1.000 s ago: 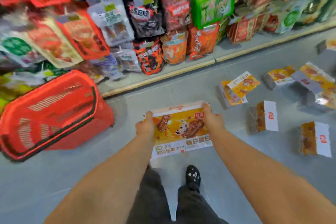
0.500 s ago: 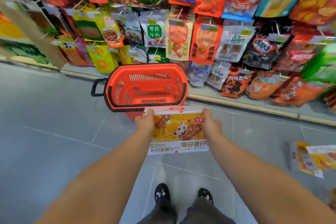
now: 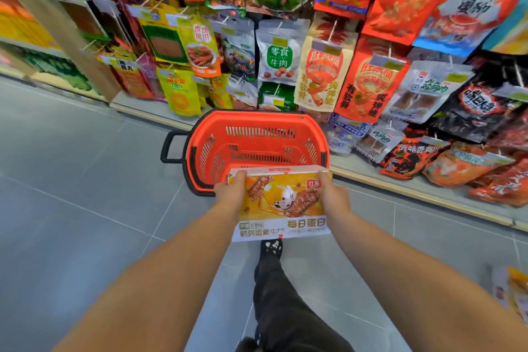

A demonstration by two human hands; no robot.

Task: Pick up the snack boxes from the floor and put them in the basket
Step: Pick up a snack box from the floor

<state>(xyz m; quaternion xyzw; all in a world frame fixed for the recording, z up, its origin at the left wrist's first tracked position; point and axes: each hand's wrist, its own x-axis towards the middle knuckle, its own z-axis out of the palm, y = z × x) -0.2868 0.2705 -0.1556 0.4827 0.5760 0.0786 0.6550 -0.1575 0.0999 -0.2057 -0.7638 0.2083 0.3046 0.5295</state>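
I hold a flat orange and white snack box (image 3: 281,203) with both hands, its printed face up. My left hand (image 3: 230,194) grips its left edge and my right hand (image 3: 333,196) grips its right edge. The box's far edge hangs over the near rim of the red plastic basket (image 3: 254,123), which stands on the grey floor right in front of me. The basket's inside looks bare as far as I can see. Another snack box (image 3: 511,291) lies on the floor at the far right edge, partly cut off.
A shelf wall of hanging snack bags (image 3: 314,51) rises right behind the basket. A low wooden shelf ledge (image 3: 414,191) runs along the floor to the right. My leg and shoe (image 3: 271,248) are below the box. Grey tiled floor (image 3: 85,180) spreads to the left.
My view swung from the boxes on the floor to the basket. The basket now stands straight ahead and closer, and the held box has reached its near rim.
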